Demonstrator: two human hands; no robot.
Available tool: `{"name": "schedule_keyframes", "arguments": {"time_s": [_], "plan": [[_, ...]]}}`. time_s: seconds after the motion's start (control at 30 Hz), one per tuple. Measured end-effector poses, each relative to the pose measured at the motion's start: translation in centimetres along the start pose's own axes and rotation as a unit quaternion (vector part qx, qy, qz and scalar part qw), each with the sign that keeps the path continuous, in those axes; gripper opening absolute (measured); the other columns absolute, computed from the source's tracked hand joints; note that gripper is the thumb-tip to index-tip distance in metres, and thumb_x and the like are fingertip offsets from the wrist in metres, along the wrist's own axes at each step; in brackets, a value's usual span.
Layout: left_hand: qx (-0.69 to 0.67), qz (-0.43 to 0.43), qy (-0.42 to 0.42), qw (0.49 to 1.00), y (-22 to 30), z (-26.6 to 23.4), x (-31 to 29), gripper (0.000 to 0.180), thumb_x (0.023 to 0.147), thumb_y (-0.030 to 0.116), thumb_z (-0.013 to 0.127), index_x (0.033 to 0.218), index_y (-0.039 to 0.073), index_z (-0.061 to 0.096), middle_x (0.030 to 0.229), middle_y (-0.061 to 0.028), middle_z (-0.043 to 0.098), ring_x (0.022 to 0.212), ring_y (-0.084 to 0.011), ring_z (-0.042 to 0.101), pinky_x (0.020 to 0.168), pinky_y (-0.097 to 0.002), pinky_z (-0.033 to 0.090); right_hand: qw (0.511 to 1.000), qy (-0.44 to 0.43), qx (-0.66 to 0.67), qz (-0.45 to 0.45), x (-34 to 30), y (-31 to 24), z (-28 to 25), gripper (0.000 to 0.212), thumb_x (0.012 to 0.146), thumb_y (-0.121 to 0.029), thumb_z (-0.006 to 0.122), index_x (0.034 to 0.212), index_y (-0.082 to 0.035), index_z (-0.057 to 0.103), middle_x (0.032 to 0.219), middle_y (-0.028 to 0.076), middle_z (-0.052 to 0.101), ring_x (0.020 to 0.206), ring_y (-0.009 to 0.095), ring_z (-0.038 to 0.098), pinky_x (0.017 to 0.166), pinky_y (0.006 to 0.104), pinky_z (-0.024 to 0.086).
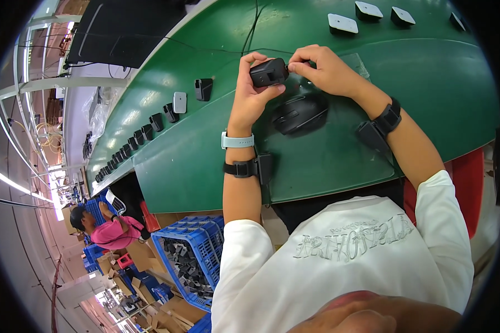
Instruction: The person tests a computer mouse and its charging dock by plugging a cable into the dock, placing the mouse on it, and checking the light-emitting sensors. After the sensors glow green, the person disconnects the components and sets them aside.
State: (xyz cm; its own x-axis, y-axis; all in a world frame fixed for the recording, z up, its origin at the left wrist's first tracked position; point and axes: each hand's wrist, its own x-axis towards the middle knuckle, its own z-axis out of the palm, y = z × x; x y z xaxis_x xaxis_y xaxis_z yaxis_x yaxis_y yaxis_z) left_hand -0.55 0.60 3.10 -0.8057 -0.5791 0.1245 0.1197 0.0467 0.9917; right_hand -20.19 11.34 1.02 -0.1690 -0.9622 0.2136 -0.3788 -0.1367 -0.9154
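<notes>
My left hand (254, 91) is wrapped around a small black boxy device (269, 72) and holds it above the green table. The fingertips of my right hand (323, 69) are pinched together at the device's right end. What lies between them is too small to make out. Below both hands, on a clear mat (339, 161), rests a black rounded object (300, 114) shaped like a large computer mouse. Each forearm carries a black strapped-on unit, and a pale blue watch band is on my left wrist.
Several black devices (156, 122) stand in a row along the green table (178, 166) to the left. More white-topped pieces (343, 24) sit at the far right. A thin black cable (253, 30) crosses the back. A blue crate (205, 244) holds dark parts. A person in pink (116, 230) works at far left.
</notes>
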Motion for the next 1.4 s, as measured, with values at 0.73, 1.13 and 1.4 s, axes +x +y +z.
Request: {"name": "schedule_keyframes", "arguments": {"time_s": [0.73,1.13,1.4], "plan": [[-0.218,0.033,0.115,0.968,-1.5,-1.9,0.7,0.024,0.094,-0.003,0.060,0.116,0.001,0.052,0.118,-0.0169,0.064,0.095,-0.0256,0.065,0.091,-0.0374,0.055,0.964,-0.008,0.263,-0.041,-0.4,-0.1,-0.4,0.070,0.077,-0.027,0.071,0.140,-0.004,0.049,0.127,0.006,0.057,0.118,0.018,0.055,0.104,0.0332,0.044],[-0.027,0.072,0.074,0.994,-2.3,0.6,0.6,0.045,0.079,-0.010,0.084,0.108,0.004,0.053,0.101,-0.0025,0.062,0.092,-0.0122,0.065,0.087,-0.0288,0.058,0.956,0.074,0.282,-0.031,0.3,2.4,-0.6,0.065,0.092,-0.011,0.068,0.150,-0.003,0.040,0.137,0.007,0.058,0.124,0.017,0.057,0.104,0.0310,0.048],[-0.006,-0.008,0.069,0.998,-3.0,-0.2,0.5,0.061,0.075,-0.013,0.083,0.120,0.004,0.046,0.114,-0.0100,0.062,0.102,-0.0158,0.066,0.086,-0.0307,0.060,0.965,0.091,0.229,-0.087,0.1,1.8,0.2,0.071,0.084,-0.007,0.079,0.146,-0.005,0.044,0.134,0.007,0.057,0.126,0.019,0.056,0.112,0.0355,0.043]]}}
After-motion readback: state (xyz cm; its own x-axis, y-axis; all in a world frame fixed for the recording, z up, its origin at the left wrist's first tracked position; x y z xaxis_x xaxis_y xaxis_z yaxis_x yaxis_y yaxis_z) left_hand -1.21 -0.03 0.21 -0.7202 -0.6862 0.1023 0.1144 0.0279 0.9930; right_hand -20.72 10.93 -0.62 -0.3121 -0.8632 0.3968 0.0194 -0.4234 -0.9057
